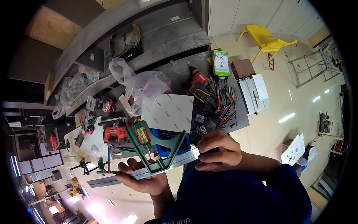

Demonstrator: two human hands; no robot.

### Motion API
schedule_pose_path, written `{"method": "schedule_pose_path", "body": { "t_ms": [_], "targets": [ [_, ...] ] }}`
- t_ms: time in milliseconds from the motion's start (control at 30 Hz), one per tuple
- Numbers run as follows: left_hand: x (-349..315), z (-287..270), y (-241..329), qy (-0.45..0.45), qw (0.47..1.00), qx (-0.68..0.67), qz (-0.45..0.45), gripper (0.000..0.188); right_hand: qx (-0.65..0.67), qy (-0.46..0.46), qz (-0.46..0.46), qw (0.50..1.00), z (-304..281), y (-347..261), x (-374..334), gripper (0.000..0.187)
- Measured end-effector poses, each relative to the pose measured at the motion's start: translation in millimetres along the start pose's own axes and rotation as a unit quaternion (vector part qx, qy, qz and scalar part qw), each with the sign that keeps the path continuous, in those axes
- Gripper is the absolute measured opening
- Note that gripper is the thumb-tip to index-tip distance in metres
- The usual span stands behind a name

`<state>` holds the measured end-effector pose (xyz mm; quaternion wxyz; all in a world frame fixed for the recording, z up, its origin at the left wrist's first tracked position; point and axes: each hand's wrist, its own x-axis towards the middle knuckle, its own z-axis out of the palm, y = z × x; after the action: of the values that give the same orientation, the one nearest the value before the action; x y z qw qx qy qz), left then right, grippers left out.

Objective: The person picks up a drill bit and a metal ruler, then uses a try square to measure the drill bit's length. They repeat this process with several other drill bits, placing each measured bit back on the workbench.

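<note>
Both hands hold up a combination square, close in front of my body. Its green head has a small bubble level set in it, and a brass-coloured knob shows near the blade. A steel blade runs through the lower edge of the head and slants up to the right. My left hand is closed on the blade just left of the head, thumb along the near side. My right hand pinches the blade's right end between thumb and fingers. Part of that end is hidden by the fingers.
Behind the square stands a workbench with a white board, plastic bags, a red drill, several hand tools and red power tools. A yellow chair stands far right, and a metal frame beyond it.
</note>
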<state>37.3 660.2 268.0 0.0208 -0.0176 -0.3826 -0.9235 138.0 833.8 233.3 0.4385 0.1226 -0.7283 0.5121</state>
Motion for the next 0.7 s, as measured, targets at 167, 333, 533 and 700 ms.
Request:
{"method": "schedule_pose_path", "body": {
  "t_ms": [167, 333, 533, 700],
  "targets": [
    [-20, 27, -17, 0.003, 0.999, 0.045, 0.006, 0.032, 0.017, 0.002, -0.019, 1.000, -39, 5, 4, 0.024],
    [-39, 52, -31, -0.004, 0.998, 0.069, -0.005, 0.031, 0.012, -0.003, -0.045, 0.999, -74, 11, 7, 0.028],
    [-54, 71, -51, 0.019, 0.998, 0.058, 0.006, 0.031, 0.025, 0.008, -0.059, 0.998, -98, 19, 6, 0.027],
    [-64, 85, -62, 0.033, 0.993, 0.112, 0.032, 0.034, 0.001, 0.012, -0.047, 0.999, -115, 21, 7, 0.023]
  ]
}}
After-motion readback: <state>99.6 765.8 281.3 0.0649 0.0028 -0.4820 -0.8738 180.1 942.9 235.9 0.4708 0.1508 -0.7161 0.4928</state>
